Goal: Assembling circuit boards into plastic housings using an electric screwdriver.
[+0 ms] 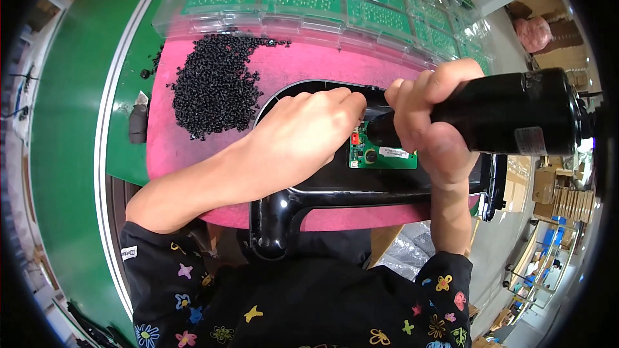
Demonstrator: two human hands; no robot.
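My right hand (438,116) is wrapped round a black electric screwdriver (509,113), its tip end pointing left over a green circuit board (387,160). The board carries a red part, a round black part and a white label, and lies inside a glossy black plastic housing (348,196). My left hand (316,122) is closed, its fingertips bent down at the board's upper left edge beside the screwdriver's nose. What those fingers pinch is hidden beneath the hand. The screwdriver's bit cannot be seen clearly.
A heap of small black screws (213,87) spreads over the pink mat (309,57) to the left. Clear plastic trays of green circuit boards (303,1) stand behind. On the green table (122,148) lies a small dark grey object (138,122). Cardboard boxes (567,196) are at far right.
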